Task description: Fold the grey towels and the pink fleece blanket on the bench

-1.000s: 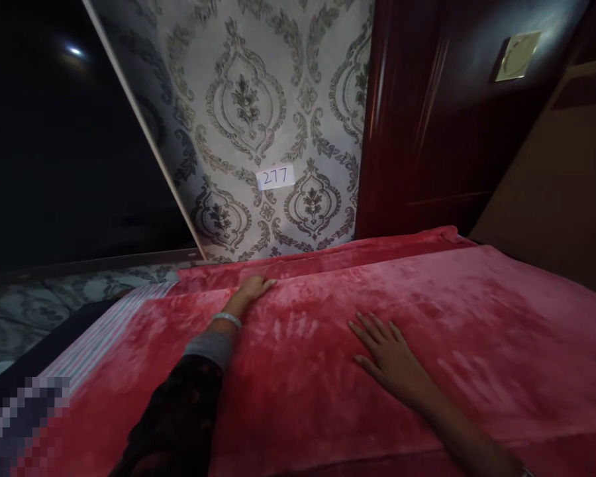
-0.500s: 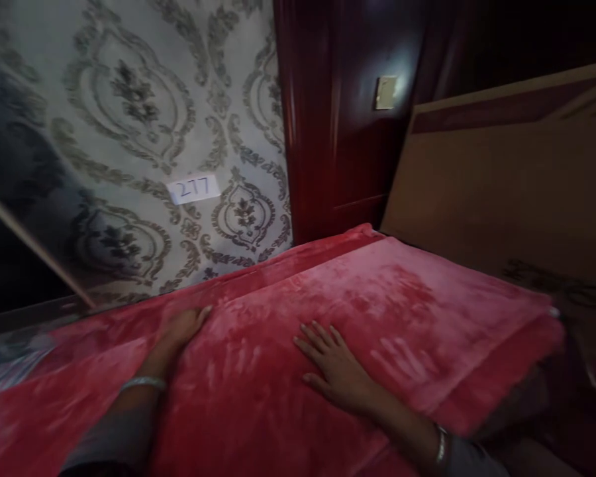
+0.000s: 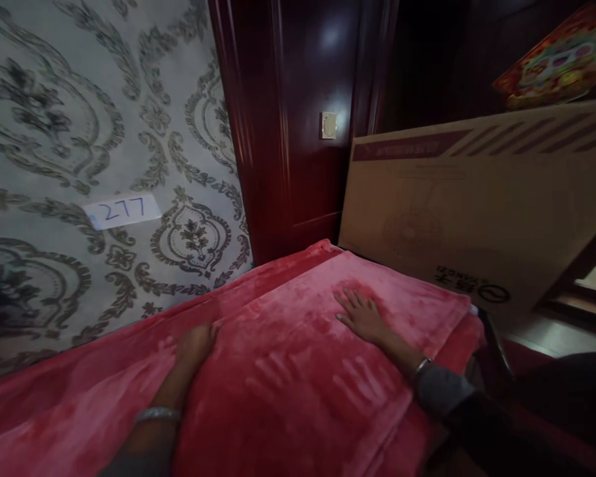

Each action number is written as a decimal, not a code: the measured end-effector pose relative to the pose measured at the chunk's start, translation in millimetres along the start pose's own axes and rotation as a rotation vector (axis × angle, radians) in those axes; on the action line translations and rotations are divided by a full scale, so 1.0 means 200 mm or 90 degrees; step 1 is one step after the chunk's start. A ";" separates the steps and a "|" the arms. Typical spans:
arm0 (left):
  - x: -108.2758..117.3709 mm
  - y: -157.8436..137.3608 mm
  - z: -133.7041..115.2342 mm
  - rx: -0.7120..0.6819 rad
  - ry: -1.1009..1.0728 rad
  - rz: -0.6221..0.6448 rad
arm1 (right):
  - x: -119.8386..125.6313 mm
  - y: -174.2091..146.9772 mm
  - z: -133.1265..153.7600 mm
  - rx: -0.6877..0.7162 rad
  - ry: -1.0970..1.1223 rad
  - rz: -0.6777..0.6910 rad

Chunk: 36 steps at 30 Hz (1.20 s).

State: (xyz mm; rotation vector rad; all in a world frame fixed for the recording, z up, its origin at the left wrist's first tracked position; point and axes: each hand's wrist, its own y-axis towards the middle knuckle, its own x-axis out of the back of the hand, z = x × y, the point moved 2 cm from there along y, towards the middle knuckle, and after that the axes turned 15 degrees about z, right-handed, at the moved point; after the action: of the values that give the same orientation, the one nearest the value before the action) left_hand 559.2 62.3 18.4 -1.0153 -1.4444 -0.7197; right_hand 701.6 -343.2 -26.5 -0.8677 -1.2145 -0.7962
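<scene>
A red and pink plush blanket (image 3: 288,371) spreads across the lower view, folded over on itself, with pale handprints pressed into its pile. My right hand (image 3: 362,318) lies flat on its pink upper part, fingers spread. At the left end of the fold line, my left hand (image 3: 197,341) has its fingers curled at the edge of the top layer and looks closed on the cloth; its fingertips are partly hidden. Each wrist wears a silvery bracelet.
Behind the blanket stand a patterned papered wall (image 3: 193,232) with a paper label (image 3: 123,211) reading 277, and a dark red wooden panel (image 3: 308,179) with a socket plate (image 3: 328,125). A large cardboard box (image 3: 467,205) leans at right, below a colourful red decoration (image 3: 556,59).
My right hand has slid forward over the blanket, leaving fresh handprints behind it. My left hand stays near the fold. The view has turned right, showing more of the box.
</scene>
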 end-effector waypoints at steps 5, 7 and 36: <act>-0.03 0.03 0.04 0.022 0.034 0.043 | -0.12 0.02 -0.07 -0.001 0.012 0.004; -0.03 0.04 0.05 0.033 0.033 0.059 | -0.09 0.05 -0.11 0.030 0.026 0.021; -0.06 0.06 0.06 0.039 0.012 0.046 | 0.19 0.90 -0.55 -0.053 0.004 0.015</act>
State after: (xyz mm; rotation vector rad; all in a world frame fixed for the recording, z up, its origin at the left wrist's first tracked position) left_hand 563.4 75.1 3.5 -1.0053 -1.3979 -0.6277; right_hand 915.0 -360.6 -26.3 -0.9452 -1.1706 -0.8344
